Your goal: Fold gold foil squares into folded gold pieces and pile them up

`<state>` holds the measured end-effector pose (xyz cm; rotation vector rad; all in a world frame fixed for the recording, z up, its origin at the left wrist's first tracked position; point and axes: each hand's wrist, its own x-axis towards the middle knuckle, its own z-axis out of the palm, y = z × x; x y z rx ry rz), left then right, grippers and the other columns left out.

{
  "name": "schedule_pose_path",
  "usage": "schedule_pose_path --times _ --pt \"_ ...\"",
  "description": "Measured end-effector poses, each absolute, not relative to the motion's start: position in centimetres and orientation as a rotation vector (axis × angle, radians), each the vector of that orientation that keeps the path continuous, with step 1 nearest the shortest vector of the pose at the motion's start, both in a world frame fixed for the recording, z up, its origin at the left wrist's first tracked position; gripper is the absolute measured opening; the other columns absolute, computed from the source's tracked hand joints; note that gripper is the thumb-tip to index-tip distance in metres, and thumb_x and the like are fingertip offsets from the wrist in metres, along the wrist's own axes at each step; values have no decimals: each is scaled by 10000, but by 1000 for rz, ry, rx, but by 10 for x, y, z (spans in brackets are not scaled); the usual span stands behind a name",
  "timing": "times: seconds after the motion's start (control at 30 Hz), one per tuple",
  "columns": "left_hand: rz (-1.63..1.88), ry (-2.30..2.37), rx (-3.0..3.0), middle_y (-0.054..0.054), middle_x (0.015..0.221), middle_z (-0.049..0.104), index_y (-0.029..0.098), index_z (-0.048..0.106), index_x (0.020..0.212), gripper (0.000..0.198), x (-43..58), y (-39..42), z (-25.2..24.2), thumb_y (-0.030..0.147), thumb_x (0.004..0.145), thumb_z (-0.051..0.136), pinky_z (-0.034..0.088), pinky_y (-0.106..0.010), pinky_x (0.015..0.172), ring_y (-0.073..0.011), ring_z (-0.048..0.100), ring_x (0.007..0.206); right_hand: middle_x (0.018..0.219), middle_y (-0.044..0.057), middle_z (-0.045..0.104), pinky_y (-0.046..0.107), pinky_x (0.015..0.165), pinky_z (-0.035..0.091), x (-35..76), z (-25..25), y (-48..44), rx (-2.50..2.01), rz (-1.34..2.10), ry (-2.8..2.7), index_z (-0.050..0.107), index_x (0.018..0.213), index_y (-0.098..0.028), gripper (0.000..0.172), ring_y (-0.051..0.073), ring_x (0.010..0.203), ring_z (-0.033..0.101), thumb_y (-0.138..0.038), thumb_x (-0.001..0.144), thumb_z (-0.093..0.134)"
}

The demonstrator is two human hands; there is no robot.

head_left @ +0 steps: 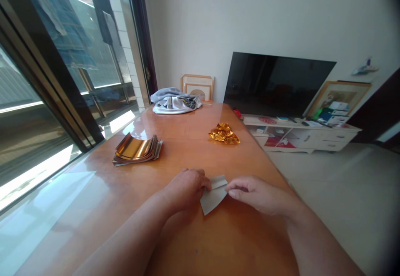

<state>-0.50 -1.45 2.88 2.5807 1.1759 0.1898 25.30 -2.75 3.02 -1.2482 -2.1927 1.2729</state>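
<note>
A grey folded paper sheet point(213, 195) lies on the wooden table point(178, 132), its corner pointing towards me. My left hand point(186, 188) grips its left side. My right hand point(254, 195) comes in from the right, with its fingertips pinching the paper's right edge. Beyond my left hand sits a curved stack of gold-foil paper sheets point(136, 150) with grey backs. A heap of folded gold-foil pieces point(223, 134) lies farther up the table, beyond and left of my right hand.
A grey and white cloth bundle point(175, 101) lies at the table's far end. Sliding glass doors point(46, 101) run along the left side. A black television point(275, 84) stands on a white cabinet point(300, 134) at right, with framed pictures nearby. The tiled floor point(325, 197) lies right of the table.
</note>
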Motion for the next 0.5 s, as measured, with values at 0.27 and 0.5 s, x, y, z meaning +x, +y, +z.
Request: schedule_pose_path --times 0.27,0.5 --pt "244 1130 2451 -13 1010 695 282 775 982 370 -13 -8 23 108 795 508 475 -230 810 -156 631 862 648 -34 513 227 555 333 242 2 -15 -1500 1036 -2048 624 749 -174 341 113 598 421 -473 899 561" --pt "324 1289 2283 -37 969 735 237 721 1010 373 -10 -9 35 346 978 365 476 -278 793 -192 661 861 665 -15 609 227 541 318 237 -19 -8 -1623 893 -1946 660 773 -181 269 122 599 491 -428 861 601"
